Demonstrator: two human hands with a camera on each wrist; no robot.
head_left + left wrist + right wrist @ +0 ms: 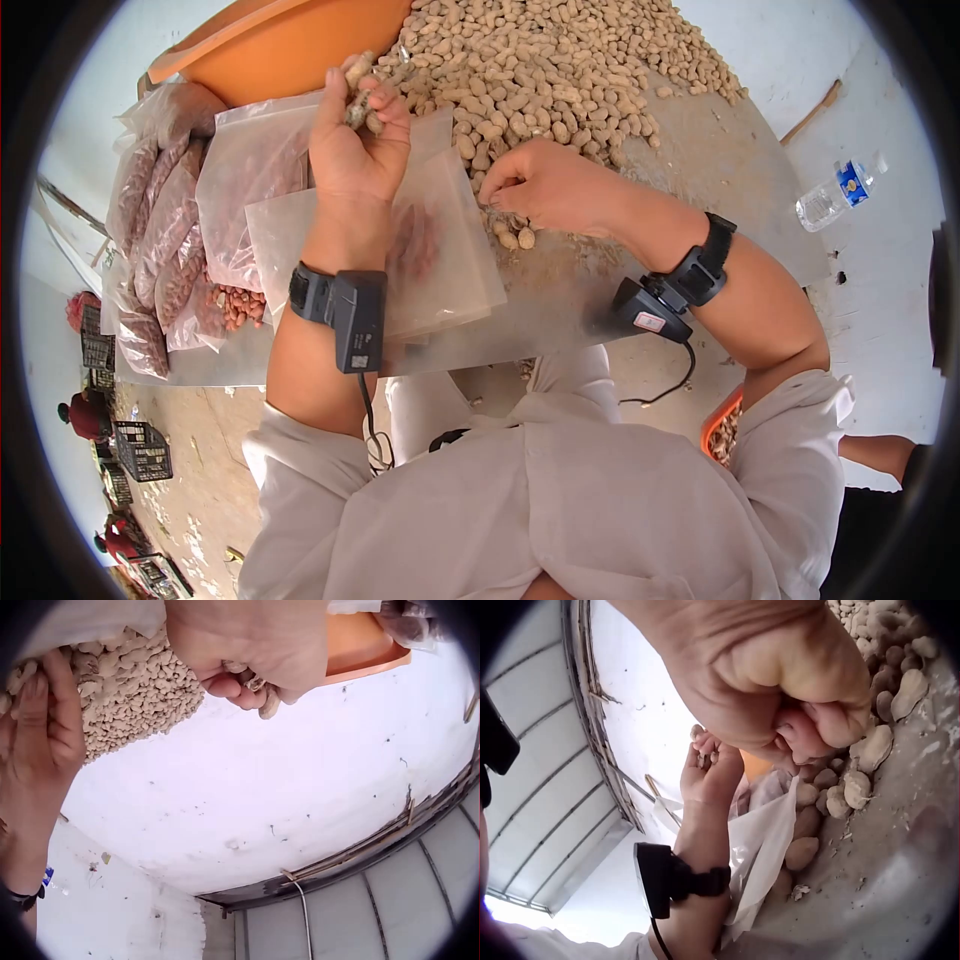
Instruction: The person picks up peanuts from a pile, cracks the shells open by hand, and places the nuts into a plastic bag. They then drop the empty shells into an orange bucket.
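Note:
A large heap of unshelled peanuts (540,70) covers the back of the table. Raised at its left side, the left hand (360,140) curls its fingers round several peanuts (268,702), which show between thumb and fingers. The right hand (555,190) is lowered at the heap's near edge, fingertips bent down beside a few loose peanuts (856,789); whether it pinches one is hidden. Under and beside the left forearm lie flat clear plastic bags (440,240).
Filled bags of reddish kernels (160,220) lie at the left, with loose kernels (238,305) near them. An orange basin (290,50) stands behind. A plastic bottle (835,197) is at the right. Dark crates (143,450) and people are at the far left.

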